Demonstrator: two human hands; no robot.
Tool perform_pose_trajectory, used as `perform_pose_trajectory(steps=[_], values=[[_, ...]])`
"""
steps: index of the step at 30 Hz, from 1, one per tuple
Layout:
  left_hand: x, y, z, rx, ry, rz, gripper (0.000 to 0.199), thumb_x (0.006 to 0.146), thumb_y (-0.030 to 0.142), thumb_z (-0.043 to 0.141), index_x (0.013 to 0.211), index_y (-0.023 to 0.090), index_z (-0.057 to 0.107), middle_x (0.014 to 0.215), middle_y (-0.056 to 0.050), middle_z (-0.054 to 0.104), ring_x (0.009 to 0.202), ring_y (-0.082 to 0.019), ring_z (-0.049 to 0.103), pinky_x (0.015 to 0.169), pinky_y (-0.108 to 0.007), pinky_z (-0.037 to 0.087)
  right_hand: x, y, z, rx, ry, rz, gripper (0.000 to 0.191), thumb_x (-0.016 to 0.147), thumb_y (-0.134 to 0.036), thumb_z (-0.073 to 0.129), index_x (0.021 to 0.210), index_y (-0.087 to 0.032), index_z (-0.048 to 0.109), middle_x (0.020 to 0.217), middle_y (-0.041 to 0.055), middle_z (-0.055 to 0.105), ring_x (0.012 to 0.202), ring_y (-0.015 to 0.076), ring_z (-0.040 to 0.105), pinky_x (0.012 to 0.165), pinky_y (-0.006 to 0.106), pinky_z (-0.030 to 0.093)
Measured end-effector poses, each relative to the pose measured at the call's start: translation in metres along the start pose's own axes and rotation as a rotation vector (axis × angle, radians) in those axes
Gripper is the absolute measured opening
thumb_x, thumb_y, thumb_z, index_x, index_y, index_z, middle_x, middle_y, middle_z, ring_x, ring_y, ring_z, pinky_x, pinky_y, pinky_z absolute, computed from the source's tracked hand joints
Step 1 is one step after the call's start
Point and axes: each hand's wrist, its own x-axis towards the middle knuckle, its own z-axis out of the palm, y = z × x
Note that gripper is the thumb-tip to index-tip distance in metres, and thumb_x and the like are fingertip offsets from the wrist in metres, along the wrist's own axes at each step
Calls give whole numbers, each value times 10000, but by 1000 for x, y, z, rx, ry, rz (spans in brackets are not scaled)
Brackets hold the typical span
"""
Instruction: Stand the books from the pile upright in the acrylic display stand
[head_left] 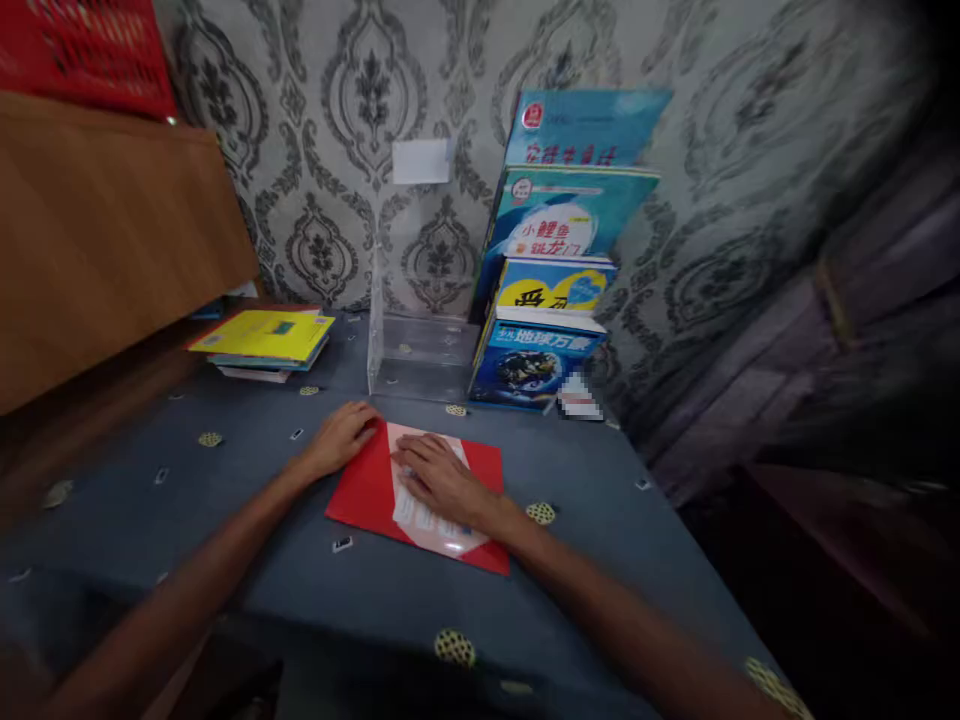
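A red book [356,492] with a pale middle panel and small printed blocks lies flat on the cloth-covered table, slightly turned. My right hand [442,480] rests on its pale panel, fingers stretched out and palm down, hiding part of the print. At the upper left corner of the book is my left hand [343,438]. Its fingers are extended and touch the corner and edge, with no grip around the cover visible.
Behind the red book stands a clear acrylic rack [420,375], its right side holding several upright books [536,365]. A stack of books topped by a yellow one [262,335] lies at left, near a wooden cabinet [112,240]. The table's right edge borders a dark area.
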Motion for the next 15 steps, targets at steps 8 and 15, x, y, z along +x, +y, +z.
perform_pose_trajectory(steps=[8,15], values=[[4,-17,-3,-287,6,-146,205,835,179,525,979,200,669,938,-37,711,866,-193,659,828,-327,526,13,-42,8,89,-114,-167,307,1023,-219,441,1278,-202,611,1343,90,650,1311,191,539,1138,401,386],[3,-20,-4,-364,27,-205,255,869,228,487,1035,183,675,956,-50,750,903,-208,689,854,-341,529,42,-59,16,246,-209,-131,402,1057,-269,391,1405,-121,524,1454,113,569,1424,170,432,1207,341,310]])
